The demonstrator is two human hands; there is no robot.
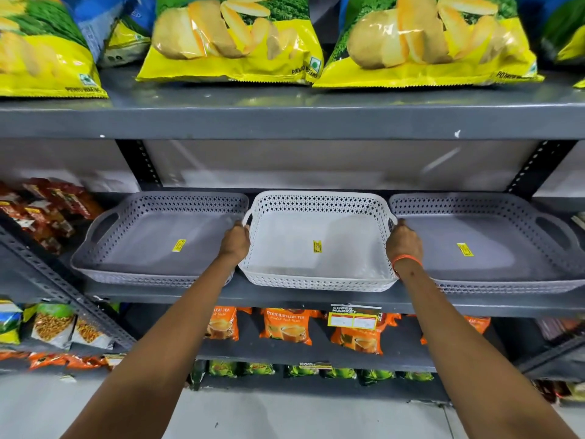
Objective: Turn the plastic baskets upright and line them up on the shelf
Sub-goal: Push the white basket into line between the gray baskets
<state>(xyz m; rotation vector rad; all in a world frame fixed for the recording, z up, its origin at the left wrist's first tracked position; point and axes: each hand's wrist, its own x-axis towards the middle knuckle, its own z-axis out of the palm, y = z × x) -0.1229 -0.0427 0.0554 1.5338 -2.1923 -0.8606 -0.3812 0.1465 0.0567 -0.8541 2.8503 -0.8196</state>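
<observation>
Baskets: two grey (158, 239) (487, 242), one white (318, 242) upright, gripped by both hands' (235, 240) (403, 243) fingers

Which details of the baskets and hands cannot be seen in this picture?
Head view only:
- Fingertips of left hand and right hand: hidden behind the white basket handles.
- Yellow stickers: print too small.
- Right grey basket: cut off by the frame edge.
- Left grey basket: near corner hidden by the forearm.

Yellow potato chip bags (232, 39) stood along the top shelf, red snack packets (47, 210) lay at the left, orange tea packs (286, 326) filled the lower shelf, a supermarket price tag (355, 317) hung above them, green packets (340, 372) sat near the pale floor (285, 419).
</observation>
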